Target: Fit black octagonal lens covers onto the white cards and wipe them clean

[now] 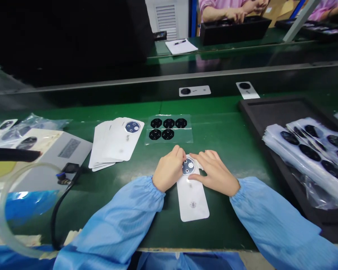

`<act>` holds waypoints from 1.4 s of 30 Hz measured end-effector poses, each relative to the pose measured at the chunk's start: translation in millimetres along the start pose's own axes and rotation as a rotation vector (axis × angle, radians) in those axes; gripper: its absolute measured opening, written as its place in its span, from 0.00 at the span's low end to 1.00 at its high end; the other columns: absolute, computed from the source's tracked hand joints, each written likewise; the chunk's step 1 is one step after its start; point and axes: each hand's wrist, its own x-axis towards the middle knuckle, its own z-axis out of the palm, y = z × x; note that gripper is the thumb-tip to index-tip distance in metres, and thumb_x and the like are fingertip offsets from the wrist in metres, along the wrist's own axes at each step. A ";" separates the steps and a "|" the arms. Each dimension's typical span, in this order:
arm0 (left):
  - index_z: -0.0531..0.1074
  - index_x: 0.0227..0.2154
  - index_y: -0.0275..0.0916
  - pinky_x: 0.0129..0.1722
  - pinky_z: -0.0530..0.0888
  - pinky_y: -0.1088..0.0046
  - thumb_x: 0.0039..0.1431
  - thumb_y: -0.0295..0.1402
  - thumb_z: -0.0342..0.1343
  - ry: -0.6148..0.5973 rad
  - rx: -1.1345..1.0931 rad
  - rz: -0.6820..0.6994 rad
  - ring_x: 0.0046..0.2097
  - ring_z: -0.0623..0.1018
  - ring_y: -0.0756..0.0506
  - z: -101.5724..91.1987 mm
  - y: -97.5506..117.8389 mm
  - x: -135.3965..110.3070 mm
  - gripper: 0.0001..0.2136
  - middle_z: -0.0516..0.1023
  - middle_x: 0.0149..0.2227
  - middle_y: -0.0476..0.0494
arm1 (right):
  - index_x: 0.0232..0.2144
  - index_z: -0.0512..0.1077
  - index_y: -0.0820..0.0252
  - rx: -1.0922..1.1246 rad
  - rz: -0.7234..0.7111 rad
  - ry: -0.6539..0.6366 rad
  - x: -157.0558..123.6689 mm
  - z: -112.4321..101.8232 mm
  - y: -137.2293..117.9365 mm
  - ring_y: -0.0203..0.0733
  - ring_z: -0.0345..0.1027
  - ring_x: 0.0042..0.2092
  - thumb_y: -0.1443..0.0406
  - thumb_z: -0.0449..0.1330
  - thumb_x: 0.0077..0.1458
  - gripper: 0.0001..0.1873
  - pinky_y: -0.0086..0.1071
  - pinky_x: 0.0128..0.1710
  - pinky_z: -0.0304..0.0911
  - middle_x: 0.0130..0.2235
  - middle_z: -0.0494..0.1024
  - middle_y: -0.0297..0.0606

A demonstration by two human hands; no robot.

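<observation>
A white phone back panel [193,200] with a dark round camera patch [188,166] lies flat on the green table in front of me. My left hand [169,168] is closed, fingertips pinched at the left edge of that patch; whatever they hold is hidden. Across the panel's upper right edge rests my right hand [214,170], thumb and forefinger apart around the patch, steadying nothing I can see lifted. Just beyond is a clear sheet [183,137] bearing several black round stickers [169,123]. A fanned stack of similar white panels [116,140] is to the left.
On the right, a black tray [253,116] holds bagged strips of black stickers [310,152]. A white box-shaped device [49,150] with a tube [0,210] and cable stands left. Two panels [195,90] lie at the back. Beyond the ledge, a co-worker's hands [236,14] are over a black box [233,32].
</observation>
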 end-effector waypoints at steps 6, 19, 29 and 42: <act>0.64 0.34 0.38 0.20 0.58 0.68 0.65 0.25 0.43 0.042 0.169 0.046 0.33 0.72 0.45 4.2 2.6 -5.9 0.06 0.68 0.36 0.46 | 0.55 0.64 0.65 -0.038 0.005 -0.018 2.0 -3.0 -3.3 0.49 0.60 0.45 0.54 0.64 0.53 0.32 0.44 0.52 0.55 0.40 0.71 0.40; 0.61 0.35 0.38 0.25 0.63 0.71 0.62 0.20 0.44 0.188 0.195 0.182 0.36 0.74 0.47 9.7 10.0 -40.4 0.07 0.71 0.39 0.43 | 0.55 0.64 0.62 -0.052 -0.008 0.009 1.0 -1.7 -2.3 0.51 0.62 0.45 0.50 0.59 0.56 0.30 0.45 0.51 0.56 0.40 0.72 0.42; 0.59 0.33 0.39 0.25 0.63 0.72 0.61 0.18 0.43 0.239 0.093 0.259 0.31 0.73 0.48 16.6 8.9 -53.0 0.09 0.72 0.34 0.45 | 0.55 0.64 0.67 -0.068 -0.035 0.002 0.5 -1.9 -0.9 0.51 0.61 0.45 0.53 0.59 0.58 0.29 0.45 0.51 0.55 0.41 0.72 0.45; 0.62 0.37 0.42 0.26 0.69 0.78 0.65 0.28 0.45 0.354 -0.190 -0.183 0.26 0.73 0.51 -9.6 -18.9 -70.3 0.03 0.72 0.29 0.50 | 0.54 0.64 0.59 0.084 0.014 0.031 0.2 0.6 4.1 0.49 0.62 0.45 0.53 0.64 0.52 0.31 0.45 0.52 0.55 0.42 0.73 0.40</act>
